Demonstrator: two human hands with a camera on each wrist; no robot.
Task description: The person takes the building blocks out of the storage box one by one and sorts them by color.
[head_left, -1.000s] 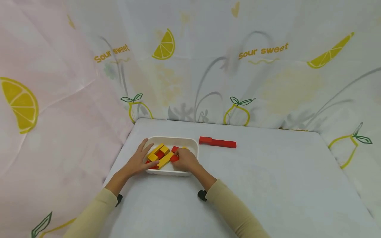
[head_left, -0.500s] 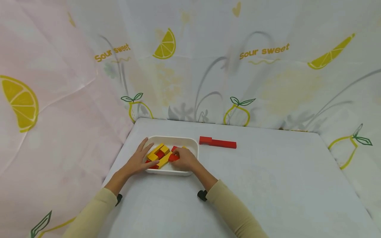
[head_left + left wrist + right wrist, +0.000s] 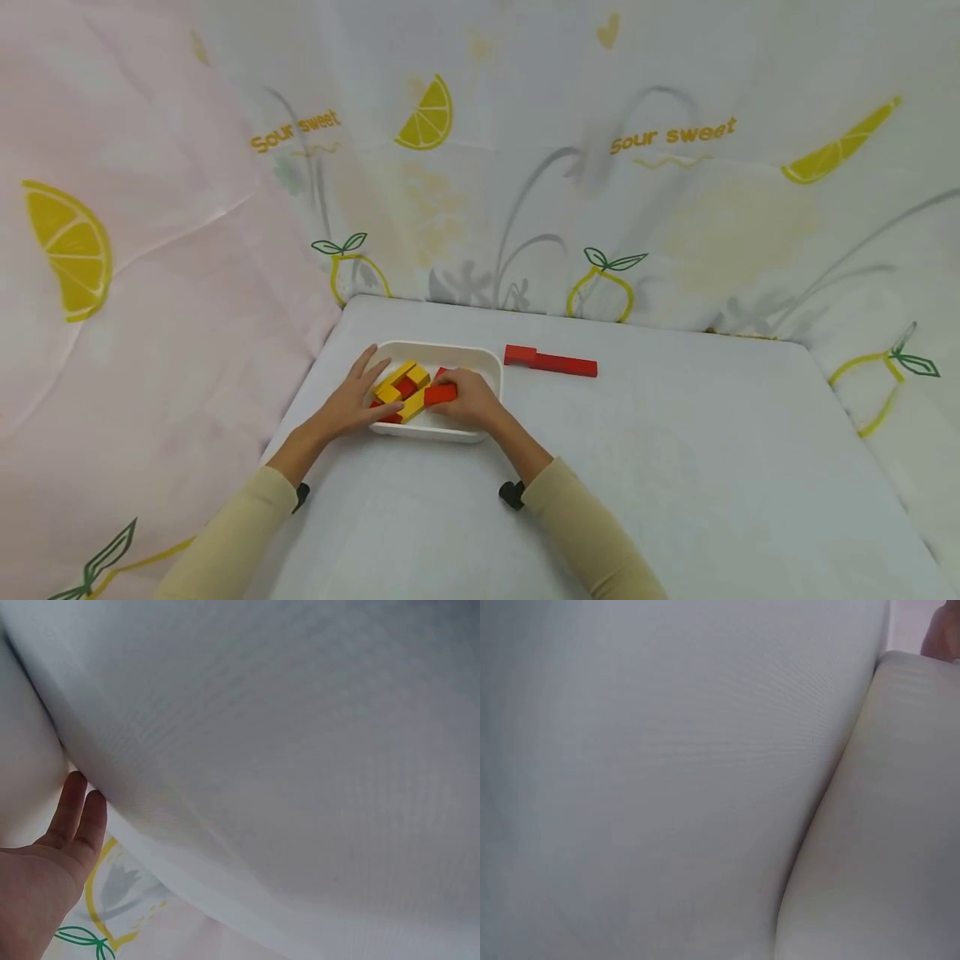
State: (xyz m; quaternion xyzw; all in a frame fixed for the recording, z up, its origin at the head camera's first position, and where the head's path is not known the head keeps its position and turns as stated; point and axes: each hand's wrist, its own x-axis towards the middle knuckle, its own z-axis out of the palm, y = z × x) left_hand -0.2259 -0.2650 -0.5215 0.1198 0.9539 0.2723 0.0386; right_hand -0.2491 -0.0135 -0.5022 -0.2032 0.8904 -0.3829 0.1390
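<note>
In the head view a white tray [image 3: 480, 354] holds several red and yellow blocks. My right hand [image 3: 476, 402] reaches over its right side and pinches a red block [image 3: 440, 394] just above the others. My left hand [image 3: 351, 406] lies at the tray's left side with its fingers spread. Its thumb points inward by a yellow block [image 3: 411, 406]. The left wrist view has straight fingers [image 3: 91, 821] against the tray's pale outer wall. Only a scrap of a hand [image 3: 941, 634] shows in the right wrist view's top corner.
Right of the tray, a short red block [image 3: 520, 355] and a long red block [image 3: 567, 365] lie end to end on the white tabletop [image 3: 637, 475]. A lemon-print cloth [image 3: 525, 208] hangs behind and to the sides.
The red block in my right hand has turned and come up slightly, so its long side now faces the camera. My left hand has stayed at the tray's side.
</note>
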